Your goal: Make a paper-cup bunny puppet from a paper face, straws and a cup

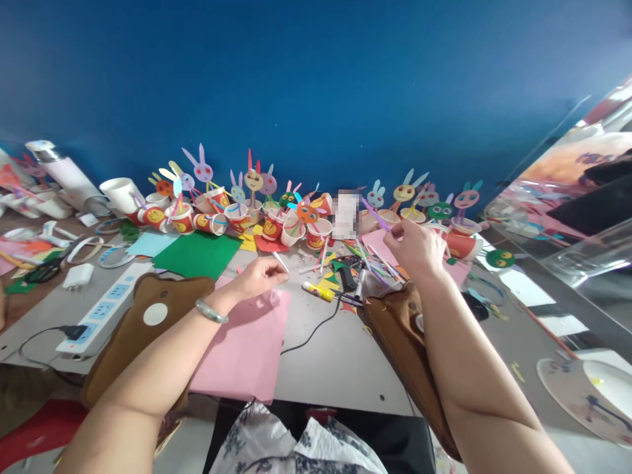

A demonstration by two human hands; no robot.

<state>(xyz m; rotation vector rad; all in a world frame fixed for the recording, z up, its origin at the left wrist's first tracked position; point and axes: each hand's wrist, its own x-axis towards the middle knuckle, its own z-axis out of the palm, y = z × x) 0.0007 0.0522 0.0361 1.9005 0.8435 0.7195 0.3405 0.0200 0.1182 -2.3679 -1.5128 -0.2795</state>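
Soft light, blurry right edge

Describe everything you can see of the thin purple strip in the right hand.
The thin purple strip is narrow, plain and fairly straight, and looks like a stick or straw; its exact material can't be told. The bare right hand grips it near its lower end, which the fingers partly hide. From there it slants up and toward the picture's left, its far end pointing at the smooth blue wall. It is held above the grey table; whether its far end touches anything is unclear.
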